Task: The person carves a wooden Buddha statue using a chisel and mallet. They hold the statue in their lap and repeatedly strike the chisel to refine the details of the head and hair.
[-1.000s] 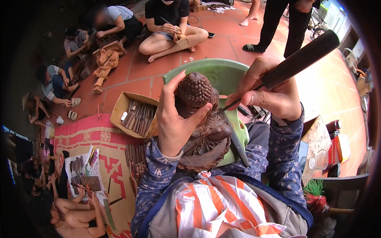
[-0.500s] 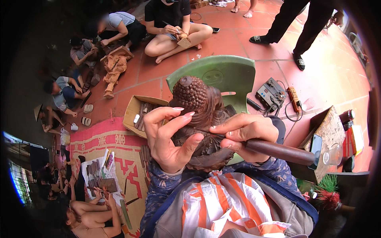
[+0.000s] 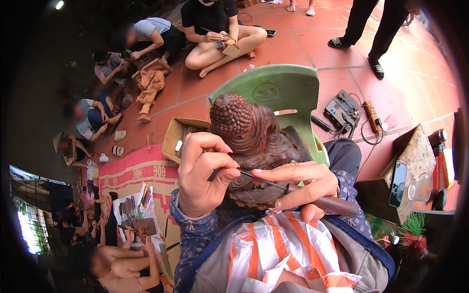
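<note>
A carved wooden Buddha statue point(image 3: 266, 136) sits mid-view above the person's lap. At its eight o'clock, the left hand point(image 3: 202, 176) pinches a carving chisel's point(image 3: 337, 206) tip end; at four, the right hand's point(image 3: 312, 183) fingers hold its handle end. Green plastic chair point(image 3: 298, 80): one o'clock.

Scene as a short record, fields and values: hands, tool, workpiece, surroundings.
left hand: thumb and fingers at the tool's blade end
right hand: holding the tool by its handle
tool: thin dark blade, brown handle, lying across in front of the statue
statue: dark brown, knobbly head, tilted in view; what supports it is hidden
behind statue: green chair
left side: open cardboard box, partly behind left hand
right side: phone, clear cup, orange power strip
</note>
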Demonstrator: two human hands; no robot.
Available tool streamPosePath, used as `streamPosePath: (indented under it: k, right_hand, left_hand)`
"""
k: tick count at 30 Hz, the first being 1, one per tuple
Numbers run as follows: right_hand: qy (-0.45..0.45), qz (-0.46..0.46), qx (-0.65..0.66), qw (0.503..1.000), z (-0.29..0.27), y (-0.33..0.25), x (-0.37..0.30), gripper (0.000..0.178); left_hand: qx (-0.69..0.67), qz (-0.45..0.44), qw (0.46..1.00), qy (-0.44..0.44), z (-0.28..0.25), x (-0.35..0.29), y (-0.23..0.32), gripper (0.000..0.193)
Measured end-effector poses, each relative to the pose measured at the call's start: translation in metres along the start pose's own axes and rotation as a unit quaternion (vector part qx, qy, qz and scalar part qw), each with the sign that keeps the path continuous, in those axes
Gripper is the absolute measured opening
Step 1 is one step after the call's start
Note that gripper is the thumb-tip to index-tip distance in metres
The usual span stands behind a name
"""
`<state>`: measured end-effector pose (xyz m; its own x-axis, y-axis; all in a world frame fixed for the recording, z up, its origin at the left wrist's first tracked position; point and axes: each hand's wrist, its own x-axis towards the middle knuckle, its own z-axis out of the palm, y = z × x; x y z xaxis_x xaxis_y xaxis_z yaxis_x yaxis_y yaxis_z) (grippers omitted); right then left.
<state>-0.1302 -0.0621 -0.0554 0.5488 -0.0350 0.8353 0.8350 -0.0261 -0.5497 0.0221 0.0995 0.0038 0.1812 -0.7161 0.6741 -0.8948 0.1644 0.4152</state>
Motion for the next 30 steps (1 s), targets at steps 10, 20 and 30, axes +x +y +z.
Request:
streamPosePath:
  k: [10,20,30]
  right_hand:
    - [0.106,0.085,0.222,0.966,0.003,0.001,-0.006,0.032]
    - [0.016,0.033,-0.152,0.988,-0.045,-0.009,0.049,0.025]
    - [-0.09,0.056,-0.195,0.975,-0.057,-0.023,0.075,0.025]
  left_hand:
    - [0.118,0.137,0.982,0.046,-0.002,0.006,0.0,0.037]
    - [-0.212,-0.158,0.958,0.112,0.032,0.035,-0.025,0.126]
    - [-0.246,-0.171,0.952,0.065,0.038,0.03,-0.032,0.089]
